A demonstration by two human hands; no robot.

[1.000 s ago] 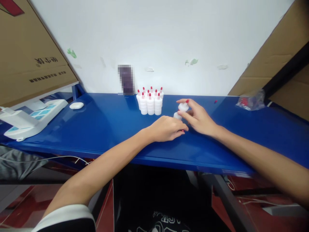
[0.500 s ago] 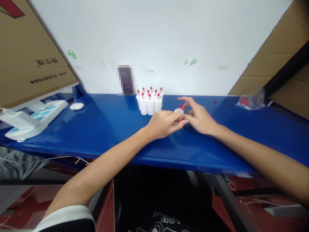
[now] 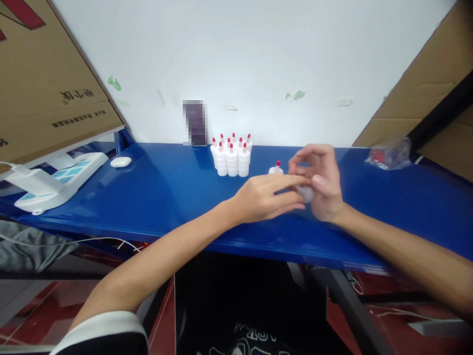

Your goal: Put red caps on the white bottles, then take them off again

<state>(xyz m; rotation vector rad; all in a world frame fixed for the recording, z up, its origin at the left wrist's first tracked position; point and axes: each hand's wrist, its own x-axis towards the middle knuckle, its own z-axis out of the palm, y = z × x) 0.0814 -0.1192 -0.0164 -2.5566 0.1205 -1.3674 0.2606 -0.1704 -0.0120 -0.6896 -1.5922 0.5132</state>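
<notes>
A small white plastic bottle (image 3: 306, 194), blurred and tilted with its round end facing me, is in my right hand (image 3: 325, 180), whose thumb and fingers close on it. My left hand (image 3: 264, 198) reaches in from the left with its fingers stretched out and slightly apart, their tips against or just beside that bottle. Behind the left fingers stands another white squeeze bottle with a red-tipped nozzle (image 3: 276, 169), its lower part hidden. Further left, a tight group of several similar bottles (image 3: 232, 162) stands upright with red tips on top.
At the back right lies a clear plastic bag (image 3: 389, 155) with red pieces inside. A power strip (image 3: 79, 170) with a plugged-in charger and a white case (image 3: 120, 161) lie on the left of the blue table (image 3: 166, 192). Cardboard (image 3: 48, 74) flanks the left side.
Both hands have shifted right, away from the red-tipped bottle they were around, which now stands behind the left fingers. A white bottle now shows in my right hand.
</notes>
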